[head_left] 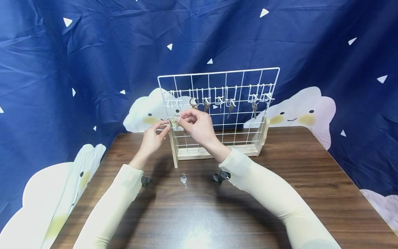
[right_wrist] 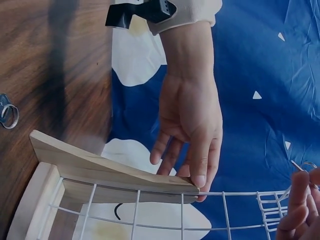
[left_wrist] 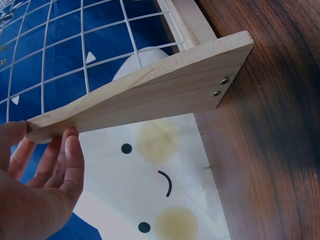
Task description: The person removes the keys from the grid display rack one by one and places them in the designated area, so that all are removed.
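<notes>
My left hand pinches the upper end of the rack's wooden side support, thumb on one face and fingers on the other. My right hand holds a key between thumb and fingertips, in front of the left end of the white wire grid rack. In the right wrist view, part of the key's ring shows above the right hand's fingers. Other keys, such as this one, hang from white hooks across the grid.
A silver key with a ring lies on the brown wooden table in front of the rack. White hooks without keys are at the grid's left end. A blue cloth with white clouds hangs behind.
</notes>
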Demonstrator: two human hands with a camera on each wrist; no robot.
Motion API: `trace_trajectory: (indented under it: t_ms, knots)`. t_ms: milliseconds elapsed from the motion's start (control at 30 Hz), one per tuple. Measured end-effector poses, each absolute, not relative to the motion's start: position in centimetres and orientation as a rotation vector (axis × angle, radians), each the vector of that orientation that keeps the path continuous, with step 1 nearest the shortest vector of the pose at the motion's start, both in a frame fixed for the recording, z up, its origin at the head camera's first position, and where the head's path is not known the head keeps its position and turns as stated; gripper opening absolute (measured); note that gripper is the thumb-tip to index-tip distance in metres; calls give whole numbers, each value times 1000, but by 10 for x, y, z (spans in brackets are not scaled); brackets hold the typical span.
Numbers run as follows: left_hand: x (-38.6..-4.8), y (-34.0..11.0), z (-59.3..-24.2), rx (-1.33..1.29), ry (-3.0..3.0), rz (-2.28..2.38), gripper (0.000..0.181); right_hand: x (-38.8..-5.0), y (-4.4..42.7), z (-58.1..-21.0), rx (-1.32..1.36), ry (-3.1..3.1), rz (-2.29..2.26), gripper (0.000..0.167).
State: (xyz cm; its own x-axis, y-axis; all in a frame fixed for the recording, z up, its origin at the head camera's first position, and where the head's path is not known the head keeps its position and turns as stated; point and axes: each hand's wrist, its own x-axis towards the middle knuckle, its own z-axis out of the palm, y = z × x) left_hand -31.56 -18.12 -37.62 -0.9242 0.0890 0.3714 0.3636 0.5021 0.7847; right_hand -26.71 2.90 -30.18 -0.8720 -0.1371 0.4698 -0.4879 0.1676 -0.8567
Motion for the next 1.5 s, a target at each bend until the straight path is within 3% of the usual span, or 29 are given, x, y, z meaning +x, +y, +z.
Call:
trace_trajectory:
  t_ms: [1500]
  knots:
    - [-315,-181,-375,-377,-2469,-1377,33,-256,66,-381,435,-2521,1893,14]
